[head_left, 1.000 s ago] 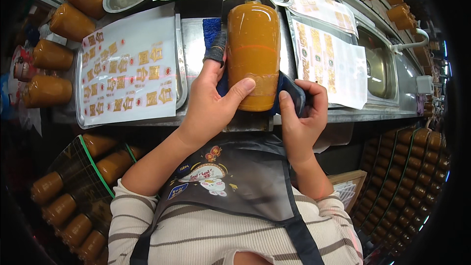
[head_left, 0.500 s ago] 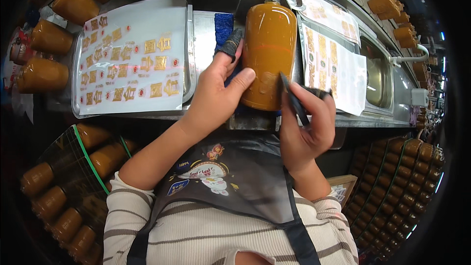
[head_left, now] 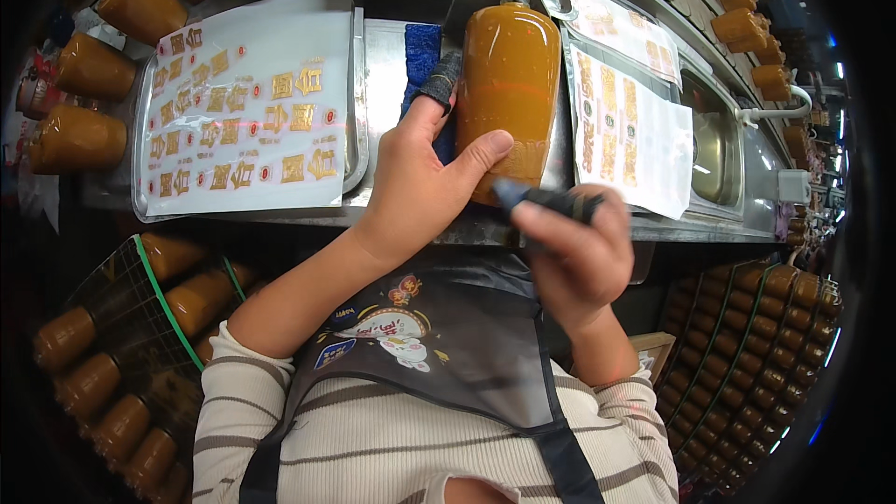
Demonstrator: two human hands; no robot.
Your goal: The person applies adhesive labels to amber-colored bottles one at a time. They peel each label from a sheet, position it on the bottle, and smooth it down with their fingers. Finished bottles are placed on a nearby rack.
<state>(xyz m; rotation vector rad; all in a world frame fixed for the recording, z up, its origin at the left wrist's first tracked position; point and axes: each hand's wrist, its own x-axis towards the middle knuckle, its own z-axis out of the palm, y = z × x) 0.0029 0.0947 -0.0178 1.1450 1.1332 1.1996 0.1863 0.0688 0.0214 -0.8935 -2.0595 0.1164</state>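
A glossy amber-brown bottle [head_left: 511, 84] lies with its clear neck pointing away from me. My left hand [head_left: 411, 173] grips its left side, the thumb pressed on the front near the base. Dark wrapping covers a finger of that hand. Faint raised marks show on the bottle beside the thumb. By the bottle's lower right end, my right hand [head_left: 583, 252] is closed around a dark slim tool [head_left: 551, 203], smeared by motion; its exact kind cannot be made out. Under the bottle's left side shows a blue cloth [head_left: 423, 56].
On the left, a metal tray [head_left: 358, 131] carries a white sheet of gold decals [head_left: 243, 103]. More decal sheets [head_left: 635, 131] lie on the right, before a sink [head_left: 719, 145]. Brown bottles [head_left: 82, 138] stand along the left; several racked bottles [head_left: 756, 355] fill the lower right.
My right hand has turned and shifted slightly left, toward the bottle's base. My left thumb has slid a little to the right across the bottle. The view has shifted slightly.
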